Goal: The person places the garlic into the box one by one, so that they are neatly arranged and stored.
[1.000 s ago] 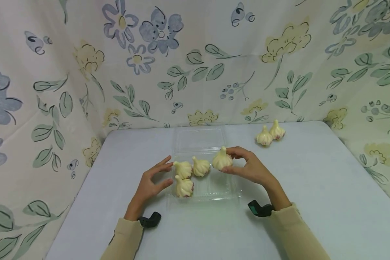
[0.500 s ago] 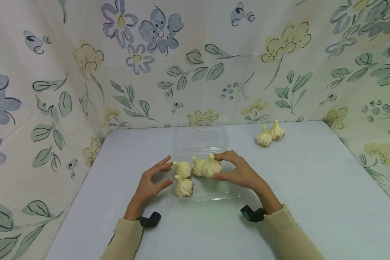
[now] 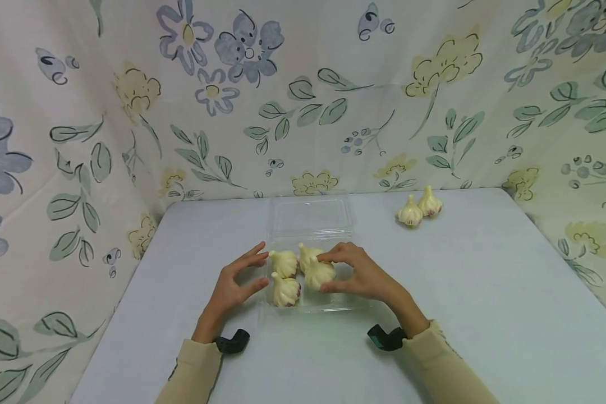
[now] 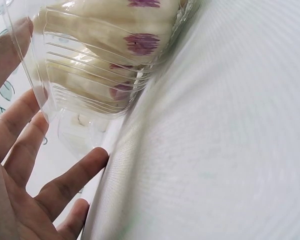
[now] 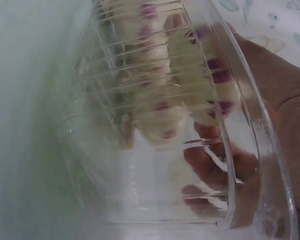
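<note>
A clear plastic clamshell box (image 3: 343,303) lies with its lid (image 3: 310,217) folded back away from me. Two garlic bulbs stand along its left side, the back one (image 3: 284,264) and the front one (image 3: 286,290); a third bulb (image 3: 308,255) sits to their right. My right hand (image 3: 363,275) pinches another garlic bulb (image 3: 319,275) between thumb and fingers, in front of that third bulb. At the box's left wall my left hand (image 3: 239,283) has its fingers spread, and in the left wrist view the fingertips (image 4: 22,30) touch the plastic rim.
Two more garlic bulbs (image 3: 418,209) stand side by side at the back right of the white table (image 3: 485,303). Behind the table hangs a flowered curtain (image 3: 303,101), which also runs along both sides.
My right hand has carried its garlic bulb leftward and toward me, from the box's right side to just before the third bulb. The left hand has stayed in place.
</note>
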Action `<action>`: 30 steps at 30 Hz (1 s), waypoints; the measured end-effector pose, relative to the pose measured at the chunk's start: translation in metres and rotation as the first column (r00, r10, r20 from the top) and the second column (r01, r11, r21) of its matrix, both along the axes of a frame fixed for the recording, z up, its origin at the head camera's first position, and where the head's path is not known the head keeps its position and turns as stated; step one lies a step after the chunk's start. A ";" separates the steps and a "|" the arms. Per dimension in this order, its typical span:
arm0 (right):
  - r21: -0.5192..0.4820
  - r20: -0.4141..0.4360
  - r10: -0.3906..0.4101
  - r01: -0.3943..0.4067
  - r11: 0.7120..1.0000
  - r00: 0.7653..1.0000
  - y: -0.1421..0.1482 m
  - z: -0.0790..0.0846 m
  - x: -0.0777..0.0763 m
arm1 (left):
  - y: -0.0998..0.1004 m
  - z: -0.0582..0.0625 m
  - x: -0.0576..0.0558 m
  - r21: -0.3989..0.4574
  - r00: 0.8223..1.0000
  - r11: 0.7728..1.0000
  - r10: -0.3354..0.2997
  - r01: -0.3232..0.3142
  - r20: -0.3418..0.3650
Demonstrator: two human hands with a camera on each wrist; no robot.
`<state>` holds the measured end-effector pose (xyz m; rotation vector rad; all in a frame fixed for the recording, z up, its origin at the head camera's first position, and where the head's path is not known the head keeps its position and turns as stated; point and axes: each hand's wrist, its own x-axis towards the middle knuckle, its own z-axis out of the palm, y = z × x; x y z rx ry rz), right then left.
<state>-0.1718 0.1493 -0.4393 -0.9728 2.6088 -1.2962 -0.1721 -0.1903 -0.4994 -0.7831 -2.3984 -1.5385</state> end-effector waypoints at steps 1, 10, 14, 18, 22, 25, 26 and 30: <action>0.014 -0.009 0.000 0.001 1.000 1.000 -0.001 0.000 0.000 | 0.000 0.001 0.000 0.001 1.000 1.000 -0.001 0.001 -0.005; 0.132 -0.111 0.007 0.007 0.991 0.994 -0.007 -0.001 0.005 | 0.000 0.000 0.001 0.011 1.000 1.000 -0.004 0.004 -0.007; 0.192 -0.138 0.002 0.025 0.981 0.990 -0.009 -0.001 0.006 | -0.001 -0.002 0.000 -0.003 1.000 1.000 0.002 -0.002 0.009; 0.244 -0.187 -0.003 0.050 0.968 0.982 -0.012 -0.003 0.007 | -0.001 -0.003 -0.001 -0.009 1.000 1.000 0.005 -0.005 0.010; 0.298 -0.245 0.008 0.067 0.952 0.970 -0.015 -0.007 0.008 | -0.002 -0.003 -0.001 -0.007 1.000 1.000 0.007 -0.007 0.005; 0.324 -0.269 0.014 0.077 0.943 0.963 -0.017 -0.007 0.010 | -0.001 -0.003 -0.001 -0.004 1.000 1.000 0.010 -0.010 0.011; 0.330 -0.273 0.013 0.081 0.941 0.962 -0.018 -0.007 0.010 | -0.001 -0.003 0.000 -0.003 1.000 1.000 0.009 -0.009 0.011; 0.340 -0.274 0.004 0.093 0.936 0.962 -0.019 -0.005 0.011 | -0.001 -0.003 -0.001 -0.001 1.000 1.000 0.005 -0.005 0.009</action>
